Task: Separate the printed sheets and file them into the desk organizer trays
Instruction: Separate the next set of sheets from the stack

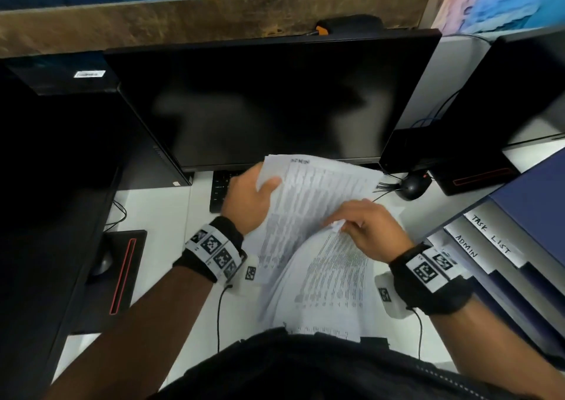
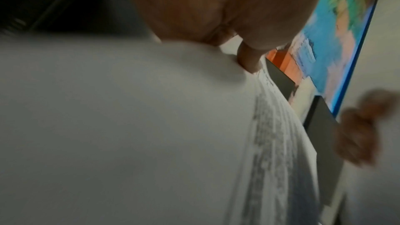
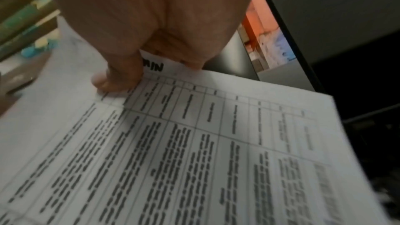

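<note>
Step in hand: you are at the separating stage, peeling one printed sheet off the stack of printed sheets (image 1: pixel 308 204); by the look of it nothing from this bundle is filed yet.
Left hand: your left hand (image 1: pixel 249 199) clamps the stack's far-left edge, thumb curled over the top face, fingers hidden beneath.
Right hand: your right hand (image 1: pixel 371 231) pinches the crumpled top corner of the lower sheet (image 1: pixel 333 274); the right wrist view shows your thumb (image 3: pixel 121 78) pressed on the printed table beside a handwritten heading ending in "IN".
Where the paper is: held above the white desk (image 1: pixel 159 216), in front of the dark monitor (image 1: pixel 269 100), its lower edge near your body.
Destination: the desk organizer (image 1: pixel 532 204) stands at your right, its tabs reading "TASK LIST" (image 1: pixel 490 234) and "ADMIN" (image 1: pixel 466 246).
Next move calls for: freeing that single sheet cleanly, reading its heading, then carrying it right to the matching tab; the heading probably says ADMIN.
Risk: the pinched corner could tear, or a second sheet could cling.
</note>
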`<act>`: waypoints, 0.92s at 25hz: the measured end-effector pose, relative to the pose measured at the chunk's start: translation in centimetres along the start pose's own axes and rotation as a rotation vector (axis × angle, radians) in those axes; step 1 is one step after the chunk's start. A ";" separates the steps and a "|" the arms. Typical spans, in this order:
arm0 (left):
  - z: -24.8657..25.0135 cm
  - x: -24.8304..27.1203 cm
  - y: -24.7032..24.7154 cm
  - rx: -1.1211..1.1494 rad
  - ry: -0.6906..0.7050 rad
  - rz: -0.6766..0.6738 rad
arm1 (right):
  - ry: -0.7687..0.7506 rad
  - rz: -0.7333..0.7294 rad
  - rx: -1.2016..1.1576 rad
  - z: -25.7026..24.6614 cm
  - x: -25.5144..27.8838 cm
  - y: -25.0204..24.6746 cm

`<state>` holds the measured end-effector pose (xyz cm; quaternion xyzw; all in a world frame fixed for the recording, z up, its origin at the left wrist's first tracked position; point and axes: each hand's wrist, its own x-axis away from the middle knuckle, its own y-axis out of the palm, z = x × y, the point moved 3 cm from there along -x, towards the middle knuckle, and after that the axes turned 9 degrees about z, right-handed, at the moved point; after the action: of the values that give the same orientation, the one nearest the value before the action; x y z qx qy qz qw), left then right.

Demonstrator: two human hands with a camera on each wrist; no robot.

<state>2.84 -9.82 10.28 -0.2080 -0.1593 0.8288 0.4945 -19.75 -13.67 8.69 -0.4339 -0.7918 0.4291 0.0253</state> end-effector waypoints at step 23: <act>-0.9 3.2 3.6 0.574 -0.248 -0.087 | 0.743 0.510 -0.307 5.9 -0.3 -0.1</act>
<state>-0.75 -8.57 7.25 0.0498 0.0135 0.8368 0.5450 -22.05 -17.74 5.13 -0.7372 -0.6516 0.1154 0.1365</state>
